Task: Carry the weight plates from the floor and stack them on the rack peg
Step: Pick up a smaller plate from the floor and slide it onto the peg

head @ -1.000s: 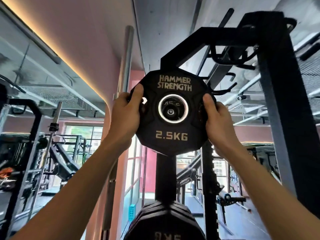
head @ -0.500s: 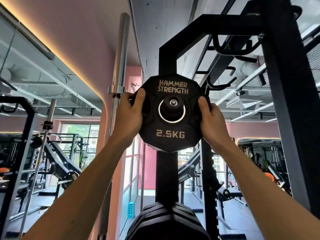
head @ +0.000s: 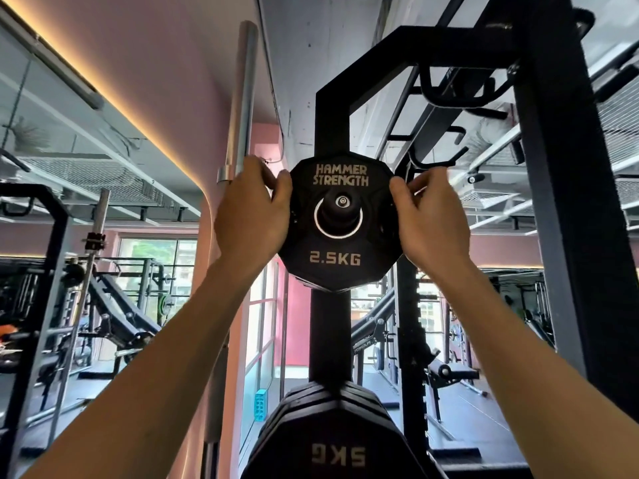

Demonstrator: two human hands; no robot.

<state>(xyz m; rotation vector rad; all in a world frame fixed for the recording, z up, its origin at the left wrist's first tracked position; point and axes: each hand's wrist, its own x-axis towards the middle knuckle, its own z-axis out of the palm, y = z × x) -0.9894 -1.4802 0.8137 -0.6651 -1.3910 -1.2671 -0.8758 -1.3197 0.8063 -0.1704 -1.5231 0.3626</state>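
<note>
Head camera, tilted up at the rack, and both bare arms are raised high. Dead centre is the black many-sided 2.5 kg weight plate with pale "HAMMER STRENGTH" lettering, and it sits on the black round rack peg, whose capped end pokes out through the plate's shiny centre ring. The peg juts from the black square-tube rack upright, which runs up behind the plate and bends over to the right at the top.

Left hand is at the plate's left edge, fingers curled round the rim, thumb lying against the front face, so it grips the plate. Right hand is at the right edge, fingertips bent in and touching the rim near the top; whether they truly pinch it or just rest there, I cannot tell.

Below, on the same upright, hangs a stack of bigger black 5 kg plates, the front one's marking upside down. Just left of the left hand stands an upright silver steel barbell against the pink wall. Far right, a thick black steel post of the rack frame. In the background, more black gym frames and a bright window.
</note>
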